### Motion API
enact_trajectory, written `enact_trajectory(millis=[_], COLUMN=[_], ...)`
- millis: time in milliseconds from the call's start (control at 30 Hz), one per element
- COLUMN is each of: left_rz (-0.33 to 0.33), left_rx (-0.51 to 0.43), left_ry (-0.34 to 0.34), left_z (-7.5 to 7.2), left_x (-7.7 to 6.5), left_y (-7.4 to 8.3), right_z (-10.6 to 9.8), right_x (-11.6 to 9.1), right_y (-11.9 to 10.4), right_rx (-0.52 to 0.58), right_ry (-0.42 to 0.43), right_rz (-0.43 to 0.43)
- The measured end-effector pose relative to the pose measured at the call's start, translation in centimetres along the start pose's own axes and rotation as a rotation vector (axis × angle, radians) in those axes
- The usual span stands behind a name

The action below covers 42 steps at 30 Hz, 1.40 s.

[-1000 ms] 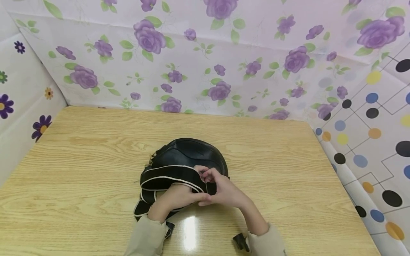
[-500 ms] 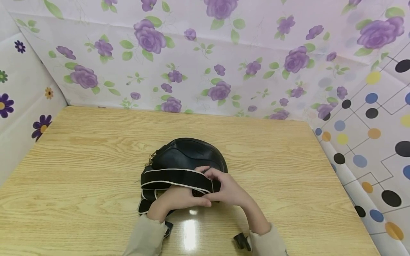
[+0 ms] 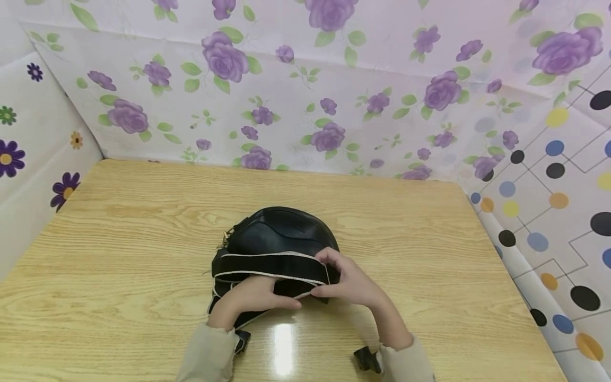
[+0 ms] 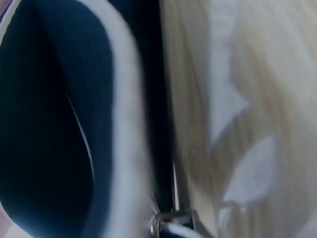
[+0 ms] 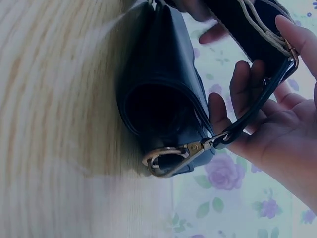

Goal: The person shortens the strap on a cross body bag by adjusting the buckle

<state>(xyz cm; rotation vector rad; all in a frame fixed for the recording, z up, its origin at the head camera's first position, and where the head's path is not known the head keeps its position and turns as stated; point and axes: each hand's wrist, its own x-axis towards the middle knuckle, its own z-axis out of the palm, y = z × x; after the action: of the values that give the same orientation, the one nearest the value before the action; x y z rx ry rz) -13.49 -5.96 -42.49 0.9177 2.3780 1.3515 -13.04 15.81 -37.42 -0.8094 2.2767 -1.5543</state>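
A black leather handbag [image 3: 281, 231] lies on the wooden table, its wide black strap [image 3: 272, 263] with white edging looped across the near side. My right hand [image 3: 353, 284] grips the strap's right end between thumb and curled fingers. In the right wrist view, the right thumb [image 5: 299, 39] rests at the metal ring, and a gold clasp [image 5: 195, 147] joins the strap's leather tab to the bag's ring. My left hand [image 3: 250, 297] reaches into the strap's loop with its thumb held out straight; the strap hides its fingertips. The left wrist view shows the strap's white edging [image 4: 129, 124] up close.
The table [image 3: 406, 228] is wood-grained. A floral sheet [image 3: 305, 106] covers the wall behind it, with dotted [image 3: 539, 212] and flowered sheets [image 3: 28, 185] at the sides. Small black pieces [image 3: 366, 359] show beside both wrists.
My left hand has moved left, away from the right hand, inside the strap's loop. My right hand has shifted slightly right with the strap's end, drawing the loop out longer.
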Motion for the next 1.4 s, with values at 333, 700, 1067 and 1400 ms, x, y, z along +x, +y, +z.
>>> enact_trajectory(millis=[333,700,1067,1400], left_rz=[-0.081,-0.096,-0.042,-0.22], left_rx=[0.054,0.056,-0.076,0.146], left_ry=[-0.065,-0.072,0.164,0.171], left_z=[-1.1,-1.9,-3.1,-4.2], left_x=[-1.0,-1.6,-2.7,-3.8], left_y=[0.0,-0.4,-0.9,-0.1], right_z=[-0.9,-1.3,-1.7,-1.8], right_x=[-0.4,-0.5,-0.6,-0.7], right_y=[0.3,0.6,3.4,3.7], right_rx=[0.07,0.091,0.127,0.136], right_ry=[0.034,0.046,0.073,0.069], right_rz=[0.061,0.072,0.094,0.08])
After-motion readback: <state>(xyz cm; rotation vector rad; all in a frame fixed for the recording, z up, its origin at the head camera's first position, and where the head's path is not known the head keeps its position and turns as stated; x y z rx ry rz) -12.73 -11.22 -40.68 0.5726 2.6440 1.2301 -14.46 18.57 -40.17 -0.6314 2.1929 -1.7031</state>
